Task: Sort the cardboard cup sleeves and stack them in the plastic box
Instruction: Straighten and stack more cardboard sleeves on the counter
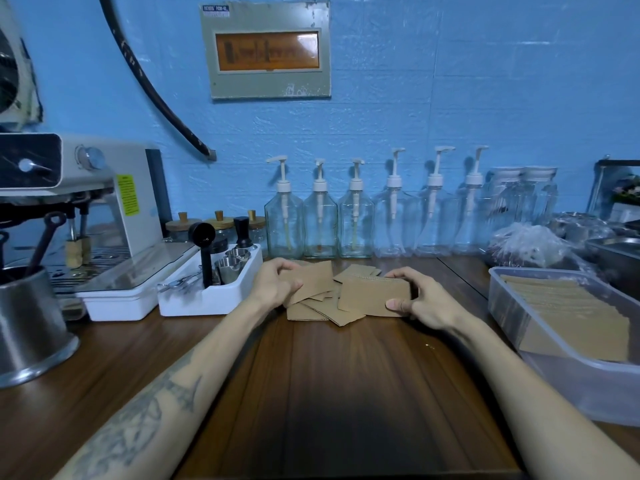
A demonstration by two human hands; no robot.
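A loose pile of brown cardboard cup sleeves (323,311) lies on the wooden counter near the bottles. My left hand (273,284) grips one sleeve (313,280) lifted off the pile's left side. My right hand (420,297) holds a small even stack of sleeves (374,294), thumb in front and fingers behind. The clear plastic box (568,372) stands at the right, with rows of sleeves (571,313) packed inside it.
A row of glass pump bottles (320,216) lines the blue wall behind the pile. A white tray of barista tools (211,285) and an espresso machine (86,209) sit at left, with a steel pitcher (31,327). Metal pans and plastic bags crowd the far right.
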